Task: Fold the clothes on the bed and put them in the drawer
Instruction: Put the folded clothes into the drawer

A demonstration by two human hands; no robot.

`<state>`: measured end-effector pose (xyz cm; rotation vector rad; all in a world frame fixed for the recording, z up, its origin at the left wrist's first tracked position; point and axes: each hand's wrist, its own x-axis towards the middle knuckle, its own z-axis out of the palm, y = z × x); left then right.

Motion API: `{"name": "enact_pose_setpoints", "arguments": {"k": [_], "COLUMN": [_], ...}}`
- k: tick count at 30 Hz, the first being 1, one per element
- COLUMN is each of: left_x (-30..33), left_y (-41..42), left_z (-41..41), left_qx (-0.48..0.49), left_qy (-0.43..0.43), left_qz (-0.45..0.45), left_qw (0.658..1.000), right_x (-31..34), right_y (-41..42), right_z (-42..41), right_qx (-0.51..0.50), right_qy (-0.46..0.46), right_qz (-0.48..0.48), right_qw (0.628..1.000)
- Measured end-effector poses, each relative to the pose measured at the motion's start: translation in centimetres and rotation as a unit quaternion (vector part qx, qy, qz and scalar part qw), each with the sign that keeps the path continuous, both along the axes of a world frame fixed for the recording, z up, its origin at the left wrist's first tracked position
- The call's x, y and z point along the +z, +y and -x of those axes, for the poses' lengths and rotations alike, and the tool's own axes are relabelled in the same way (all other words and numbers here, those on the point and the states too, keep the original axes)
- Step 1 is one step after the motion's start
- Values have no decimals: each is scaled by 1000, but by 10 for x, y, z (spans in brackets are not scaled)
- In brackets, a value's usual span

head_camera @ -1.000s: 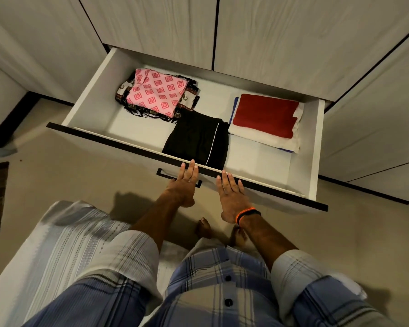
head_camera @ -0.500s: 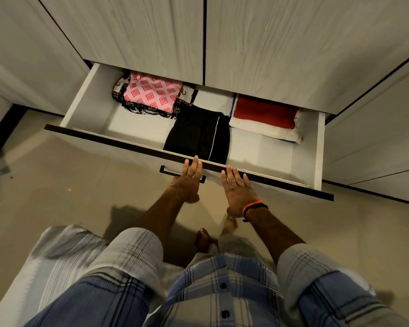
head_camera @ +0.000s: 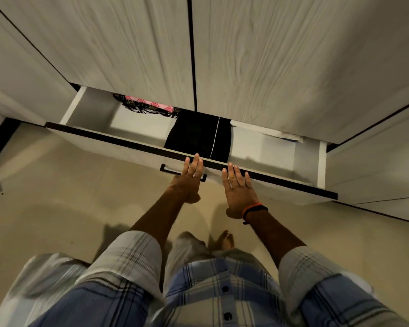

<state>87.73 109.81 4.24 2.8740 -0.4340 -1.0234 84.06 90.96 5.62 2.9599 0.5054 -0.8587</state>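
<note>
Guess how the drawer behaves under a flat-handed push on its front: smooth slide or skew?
The drawer probably slides easily: both the left hand and right hand press its front with straight fingers, no grip. It likely stays square, since the hands sit near the middle by the handle. Load seems light: only folded clothes show inside.

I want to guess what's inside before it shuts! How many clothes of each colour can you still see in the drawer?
Pink: 1, the pink cloth
Black: 1, the black cloth
White: 1, the white cloth, mostly hidden
Total: 3 in the drawer, which is partly open; more may be hidden under the doors.
</note>
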Motion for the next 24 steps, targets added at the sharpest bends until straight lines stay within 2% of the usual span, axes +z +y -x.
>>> {"name": "enact_pose_setpoints", "arguments": {"k": [7, 10, 12, 13, 15, 17, 19, 21, 22, 23, 24], "left_x": [2, 4, 4, 2, 3, 6, 10, 14, 15, 15, 14], "left_y": [-10, -8, -6, -5, -2, 0, -2, -9, -13, -15, -19], "left_z": [-56, -79, -89, -91, -99, -115, -129, -147, -156, -162, -167], "left_qx": [1, 17, 88, 145, 281, 371, 431, 535, 588, 625, 645], "left_qy": [14, 15, -8, -47, -98, -50, -6, -6, -3, 13, 41], "left_qz": [39, 114, 189, 219, 264, 298, 314, 344, 370, 405, 436], "left_qw": [999, 993, 978, 964, 918, 878, 846, 772, 719, 667, 626], "right_x": [0, -4, -6, -6, -2, 4, 4, 5, 6, 4, 2], "right_y": [-7, -4, 3, 9, 23, 34, 40, 42, 43, 42, 40], "right_z": [-53, -72, -80, -81, -87, -99, -116, -138, -148, -154, -159], "right_qx": [-15, -48, -134, -219, -405, -541, -634, -717, -745, -757, -756], "right_qy": [-1, -17, -17, -35, -99, -126, -99, -56, -30, -10, -3], "right_qz": [15, 8, -74, -153, -293, -371, -413, -472, -505, -536, -554], "right_qw": [1000, 999, 988, 963, 861, 744, 646, 510, 434, 374, 348]}}
